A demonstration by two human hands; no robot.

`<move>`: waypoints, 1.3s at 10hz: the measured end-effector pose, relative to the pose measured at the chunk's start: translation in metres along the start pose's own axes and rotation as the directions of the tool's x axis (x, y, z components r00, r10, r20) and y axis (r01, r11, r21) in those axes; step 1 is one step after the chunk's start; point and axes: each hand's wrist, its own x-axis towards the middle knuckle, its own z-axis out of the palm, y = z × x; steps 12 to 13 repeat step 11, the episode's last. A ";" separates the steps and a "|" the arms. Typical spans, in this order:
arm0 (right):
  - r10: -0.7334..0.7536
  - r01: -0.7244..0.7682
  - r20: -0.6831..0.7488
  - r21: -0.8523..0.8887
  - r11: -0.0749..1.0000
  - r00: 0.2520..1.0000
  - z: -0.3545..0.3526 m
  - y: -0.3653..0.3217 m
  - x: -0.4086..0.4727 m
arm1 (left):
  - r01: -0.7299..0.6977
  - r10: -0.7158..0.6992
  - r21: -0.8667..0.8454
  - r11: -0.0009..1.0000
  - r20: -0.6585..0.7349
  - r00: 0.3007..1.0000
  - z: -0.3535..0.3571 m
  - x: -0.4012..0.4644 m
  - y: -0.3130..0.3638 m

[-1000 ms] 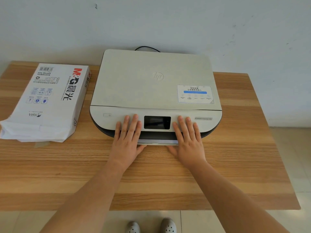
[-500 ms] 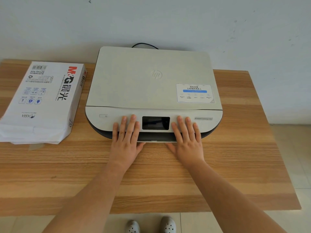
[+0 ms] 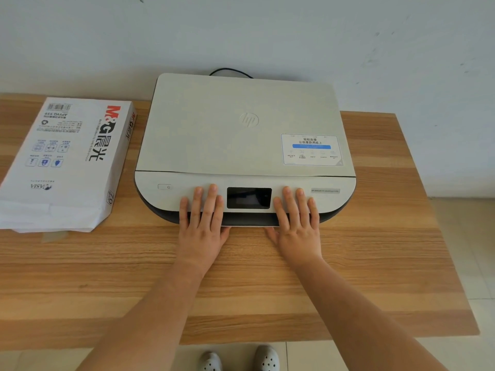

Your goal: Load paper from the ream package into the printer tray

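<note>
Bench [image 3: 375, 263]: wood top, carries everything; nothing on it has moved over the last sec, only the head cam has drifted a bit, so the view sits slightly diff.

Printer [image 3: 241, 124]: centre-far on the bench, lid shut, cable off the back, screen [image 3: 249, 198] dark. Same spot as before.

Ream package [image 3: 67, 162]: left of the printer, just beside it, lying flat. Near end looks torn/loose but no sheets out yet. Untouched.

Printer tray [image 3: 250, 219]: dark slot along the near front edge under the screen. Seems pushed in; no paper visible in it. A sec ago it looked the same, so no real pull so far.

Left hand [image 3: 202, 223] & right hand [image 3: 297, 226]: flat on the front panel either side of the screen, fingers [image 3: 213, 199] spread and straight, holding nothing; thumbs tucked toward the tray's lower lip. Both have barely shifted.

Meaning, my read: task is at step one, bracing/feeling for the tray front. Next needs a pull toward the near edge, then a trip left to the ream. Risk: printer slides w/ the pull if not held down.
</note>
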 end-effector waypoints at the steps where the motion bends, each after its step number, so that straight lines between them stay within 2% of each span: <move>1: 0.004 -0.004 0.051 -0.007 1.000 0.999 -0.001 -0.003 -0.001 | 0.010 -0.009 -0.007 1.000 0.015 1.000 -0.001 0.000 0.002; 6: 0.072 -0.078 0.262 0.012 0.997 0.962 -0.030 -0.013 0.003 | 0.069 -0.061 -0.053 0.996 0.142 0.988 -0.023 -0.001 0.008; 10: 0.005 -0.101 0.517 0.158 0.982 0.856 -0.088 -0.002 0.013 | 0.076 -0.033 -0.104 0.992 0.365 0.930 -0.082 -0.001 0.009; 11: 0.025 -0.182 0.547 0.235 0.955 0.837 -0.122 -0.003 0.023 | 0.092 -0.014 -0.168 0.981 0.417 0.909 -0.111 0.003 0.007; 13: 0.025 -0.182 0.547 0.235 0.955 0.837 -0.122 -0.003 0.023 | 0.092 -0.014 -0.168 0.981 0.417 0.909 -0.111 0.003 0.007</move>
